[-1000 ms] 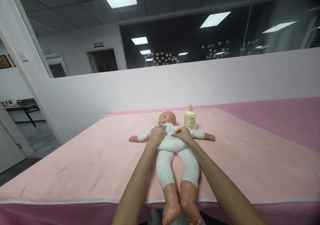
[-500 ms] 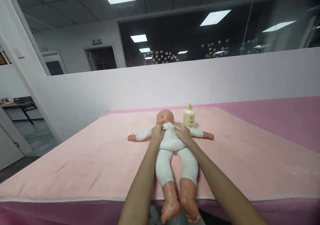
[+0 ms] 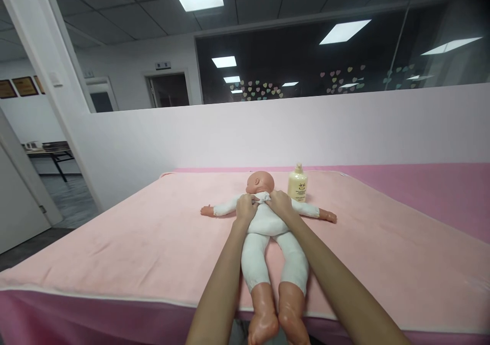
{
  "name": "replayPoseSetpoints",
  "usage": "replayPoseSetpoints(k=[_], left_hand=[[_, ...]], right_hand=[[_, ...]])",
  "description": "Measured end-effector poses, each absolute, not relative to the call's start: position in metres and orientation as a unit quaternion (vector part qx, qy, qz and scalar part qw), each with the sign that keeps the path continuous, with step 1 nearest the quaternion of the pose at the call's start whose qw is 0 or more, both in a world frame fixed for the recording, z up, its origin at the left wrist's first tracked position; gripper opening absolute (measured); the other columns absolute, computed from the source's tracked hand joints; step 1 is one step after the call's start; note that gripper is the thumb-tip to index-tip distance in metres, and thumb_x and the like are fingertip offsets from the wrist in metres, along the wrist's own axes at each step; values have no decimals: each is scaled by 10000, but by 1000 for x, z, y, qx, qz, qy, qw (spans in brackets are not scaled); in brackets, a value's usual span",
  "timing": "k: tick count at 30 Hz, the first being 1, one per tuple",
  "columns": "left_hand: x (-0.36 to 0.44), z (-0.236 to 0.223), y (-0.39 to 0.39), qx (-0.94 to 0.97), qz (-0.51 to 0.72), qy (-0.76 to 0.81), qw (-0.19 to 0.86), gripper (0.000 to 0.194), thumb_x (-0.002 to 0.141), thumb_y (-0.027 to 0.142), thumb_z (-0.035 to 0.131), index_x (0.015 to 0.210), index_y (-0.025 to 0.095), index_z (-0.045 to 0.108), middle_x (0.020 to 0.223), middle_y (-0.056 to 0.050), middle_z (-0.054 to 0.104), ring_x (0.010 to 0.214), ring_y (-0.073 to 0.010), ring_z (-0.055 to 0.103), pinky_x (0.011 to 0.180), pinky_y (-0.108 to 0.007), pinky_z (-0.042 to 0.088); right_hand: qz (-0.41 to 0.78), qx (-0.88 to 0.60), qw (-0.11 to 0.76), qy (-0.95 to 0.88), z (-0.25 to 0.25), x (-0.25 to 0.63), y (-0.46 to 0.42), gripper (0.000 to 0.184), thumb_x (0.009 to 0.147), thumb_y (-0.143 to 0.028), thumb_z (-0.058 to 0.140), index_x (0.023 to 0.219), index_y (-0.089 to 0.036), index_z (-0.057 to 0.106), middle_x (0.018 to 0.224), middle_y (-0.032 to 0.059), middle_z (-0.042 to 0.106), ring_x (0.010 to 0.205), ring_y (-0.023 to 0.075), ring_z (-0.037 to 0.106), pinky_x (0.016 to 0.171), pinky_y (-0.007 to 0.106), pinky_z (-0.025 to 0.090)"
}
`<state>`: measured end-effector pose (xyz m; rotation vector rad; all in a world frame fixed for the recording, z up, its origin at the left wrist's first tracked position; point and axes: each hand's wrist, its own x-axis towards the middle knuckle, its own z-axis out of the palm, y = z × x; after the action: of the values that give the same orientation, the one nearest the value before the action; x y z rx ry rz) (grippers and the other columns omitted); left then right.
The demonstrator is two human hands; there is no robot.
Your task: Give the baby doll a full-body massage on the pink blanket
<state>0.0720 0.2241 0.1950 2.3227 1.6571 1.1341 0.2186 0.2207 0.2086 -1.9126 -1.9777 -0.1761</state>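
Note:
A baby doll (image 3: pixel 266 223) with a white cloth body lies face down, its head turned left and its arms spread wide. My left hand (image 3: pixel 247 207) is closed at the left of its upper back, fingers curled into the white cloth. On the other side my right hand (image 3: pixel 280 203) pinches the cloth close to the neck. Between the two hands the fabric is bunched up. The fingertips are partly hidden. Just beyond my right hand stands a pale yellow bottle (image 3: pixel 298 186), upright, behind the doll's right-side arm.
Under the doll is a pink towel (image 3: pixel 153 243) spread over a padded pink surface (image 3: pixel 432 187). A low white wall (image 3: pixel 237 136) runs along the far side, with dark glass (image 3: pixel 275 54) above. The doll's feet reach over the near edge. A door (image 3: pixel 23 181) stands at the left.
The view has shifted, so the scene sits slightly further right. My hands have drawn closer together at the doll's upper back, and the cloth between them is more bunched.

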Motion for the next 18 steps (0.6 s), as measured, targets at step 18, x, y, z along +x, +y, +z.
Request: replayPoseSetpoints(k=[18], left_hand=[[74, 188, 224, 740, 396, 539, -71, 389, 914, 339, 425, 1275, 208, 483, 1381, -75, 467, 1338, -231, 311, 1080, -410, 258]], right_hand=[[-7, -663, 329, -672, 193, 225, 234, 118, 798, -271, 587, 752, -192, 661, 823, 60, 675, 818, 176, 596, 635, 256, 345]])
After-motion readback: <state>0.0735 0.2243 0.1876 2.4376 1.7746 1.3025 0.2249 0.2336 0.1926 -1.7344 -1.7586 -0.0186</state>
